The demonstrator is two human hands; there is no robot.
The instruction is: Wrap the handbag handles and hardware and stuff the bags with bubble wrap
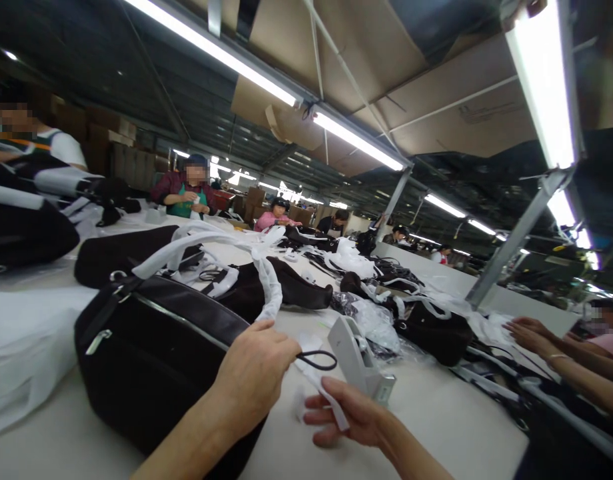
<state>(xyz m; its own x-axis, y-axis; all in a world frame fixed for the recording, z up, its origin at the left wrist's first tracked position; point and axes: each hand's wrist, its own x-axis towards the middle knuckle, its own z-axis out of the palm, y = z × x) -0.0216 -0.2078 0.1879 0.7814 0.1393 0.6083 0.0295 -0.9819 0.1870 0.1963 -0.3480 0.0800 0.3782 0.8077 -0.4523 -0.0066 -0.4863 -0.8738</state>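
Note:
A black handbag with a silver zip stands on the table in front of me, its handle wrapped in white material. My left hand is closed at the bag's upper right end, and a thin black cord loop sticks out from its fingers. My right hand is just to the right, with a narrow white strip between its thumb and partly spread fingers. The strip's upper end runs up towards my left hand. Close behind my right hand is a light grey tape dispenser-like device.
White sheeting lies at the left. More black bags, wrapped straps and clear plastic cover the table behind. At the right, another person's hands handle white material. Several co-workers stand farther back.

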